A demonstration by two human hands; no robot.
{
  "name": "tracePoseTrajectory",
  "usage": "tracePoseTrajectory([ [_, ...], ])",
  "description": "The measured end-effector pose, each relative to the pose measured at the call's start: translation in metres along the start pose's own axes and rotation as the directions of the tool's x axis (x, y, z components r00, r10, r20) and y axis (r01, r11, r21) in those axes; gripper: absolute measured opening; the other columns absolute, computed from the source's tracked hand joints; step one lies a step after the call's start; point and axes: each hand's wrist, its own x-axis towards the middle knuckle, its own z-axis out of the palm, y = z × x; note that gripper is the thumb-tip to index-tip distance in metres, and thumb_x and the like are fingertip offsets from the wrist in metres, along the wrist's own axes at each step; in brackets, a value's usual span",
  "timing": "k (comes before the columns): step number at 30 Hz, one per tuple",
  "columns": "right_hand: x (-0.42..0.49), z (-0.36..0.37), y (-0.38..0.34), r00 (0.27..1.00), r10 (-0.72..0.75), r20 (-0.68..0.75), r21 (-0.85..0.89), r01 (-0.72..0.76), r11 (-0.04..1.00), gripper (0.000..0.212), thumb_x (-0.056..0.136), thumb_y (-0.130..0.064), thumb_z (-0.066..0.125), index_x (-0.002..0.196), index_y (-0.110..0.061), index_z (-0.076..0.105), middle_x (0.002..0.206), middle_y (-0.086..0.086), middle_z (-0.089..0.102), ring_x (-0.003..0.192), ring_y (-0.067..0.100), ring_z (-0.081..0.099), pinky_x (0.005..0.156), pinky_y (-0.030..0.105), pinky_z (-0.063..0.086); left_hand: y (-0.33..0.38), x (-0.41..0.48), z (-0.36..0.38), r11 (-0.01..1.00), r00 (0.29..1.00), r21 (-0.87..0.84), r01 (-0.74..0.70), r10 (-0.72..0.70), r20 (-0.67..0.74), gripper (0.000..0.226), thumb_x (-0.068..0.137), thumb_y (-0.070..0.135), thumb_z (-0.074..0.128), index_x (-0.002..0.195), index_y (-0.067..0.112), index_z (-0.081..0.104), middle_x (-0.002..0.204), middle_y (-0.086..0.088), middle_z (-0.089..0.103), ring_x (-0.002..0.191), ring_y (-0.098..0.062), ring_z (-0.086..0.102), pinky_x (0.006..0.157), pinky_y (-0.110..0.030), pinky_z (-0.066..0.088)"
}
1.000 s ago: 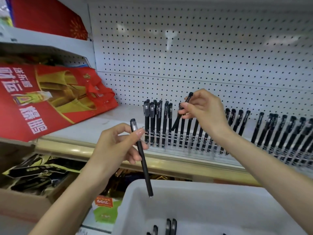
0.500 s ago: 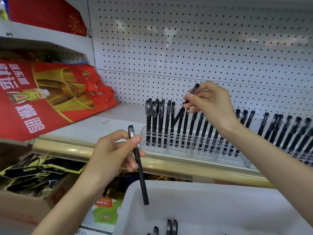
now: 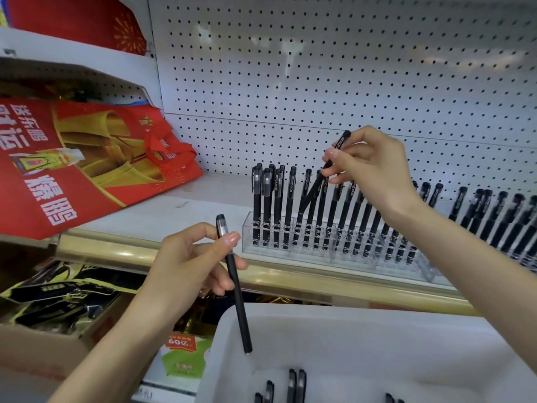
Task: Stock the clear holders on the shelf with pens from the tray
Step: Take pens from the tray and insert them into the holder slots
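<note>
Left hand (image 3: 189,263): at 7 o'clock in the view, thumb and curled fingers pinching a black pen (image 3: 236,298) just below its cap. Pen near upright, cap at 12 o'clock, tip hanging inside the left end of the tray, touching nothing.

Red printed bag (image 3: 87,164): at 10 o'clock from that hand, lying tilted on the white shelf (image 3: 162,216).

Cardboard box (image 3: 35,350): at 8 o'clock, under the shelf, holding dark and yellow packets.

White tray (image 3: 377,338): at 6 o'clock, below the gold shelf edge (image 3: 319,283). Several loose pens (image 3: 296,385) lie on its floor at the bottom border.

Clear holder (image 3: 290,254): centre of view, on the shelf just behind the gold edge. Two rows of black pens stand in it, caps up.

Right hand (image 3: 374,170): at 2 o'clock, above the holder, fingertips gripping a second pen (image 3: 315,184) near its cap. Pen slanted, cap toward 1 o'clock, lower end down among the standing pens at the holder's left part; whether it sits in a slot cannot be told.

Second clear holder (image 3: 523,257): at 3 o'clock, filled with leaning pens.

White pegboard (image 3: 319,68): across 12 o'clock, behind everything.
</note>
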Motion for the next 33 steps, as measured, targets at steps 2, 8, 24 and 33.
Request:
tracePoseTrajectory([
  [2, -0.001, -0.004, -0.001, 1.0, -0.009, 0.012, -0.029, 0.01, 1.0, 0.015, 0.088, -0.009, 0.067, 0.083, -0.011, 0.052, 0.083, 0.016, 0.07, 0.066, 0.019, 0.071, 0.058, 0.023, 0.055, -0.001, 0.0, 0.0, 1.0, 1.0, 0.001, 0.006, -0.006, 0.004, 0.041, 0.073, 0.031, 0.062, 0.09, -0.006, 0.057, 0.071, -0.017, 0.071, 0.038, -0.013, 0.05, 0.041, -0.02, 0.045],
  [8, -0.004, -0.009, 0.002, 0.999, -0.003, 0.035, -0.047, 0.004, 0.999, 0.014, 0.088, -0.009, 0.067, 0.085, -0.01, 0.053, 0.081, 0.015, 0.07, 0.067, 0.018, 0.071, 0.062, 0.025, 0.058, -0.003, 0.0, 0.005, 1.0, 1.0, 0.002, 0.021, -0.021, 0.016, 0.034, 0.076, 0.03, 0.061, 0.088, -0.002, 0.059, 0.072, -0.017, 0.072, 0.039, -0.012, 0.05, 0.042, -0.02, 0.046],
  [24, -0.004, 0.018, 0.028, 0.983, 0.078, 0.167, -0.226, -0.039, 0.973, 0.011, 0.088, -0.016, 0.067, 0.091, -0.011, 0.058, 0.084, 0.008, 0.066, 0.057, 0.006, 0.067, 0.055, 0.014, 0.051, -0.012, -0.001, 0.007, 0.998, 0.998, 0.038, 0.055, -0.055, 0.011, 0.025, 0.085, 0.022, 0.06, 0.09, -0.002, 0.063, 0.072, -0.015, 0.072, 0.043, -0.012, 0.055, 0.044, -0.019, 0.047],
  [33, -0.009, 0.024, 0.03, 0.977, -0.1, 0.189, -0.396, 0.169, 0.903, 0.022, 0.09, -0.018, 0.066, 0.099, -0.025, 0.047, 0.08, -0.001, 0.065, 0.063, 0.006, 0.066, 0.062, 0.022, 0.057, -0.019, 0.0, 0.009, 0.997, 0.999, 0.068, 0.043, -0.045, 0.03, 0.017, 0.087, 0.015, 0.06, 0.093, 0.0, 0.066, 0.075, -0.015, 0.073, 0.046, -0.012, 0.058, 0.047, -0.019, 0.049],
])
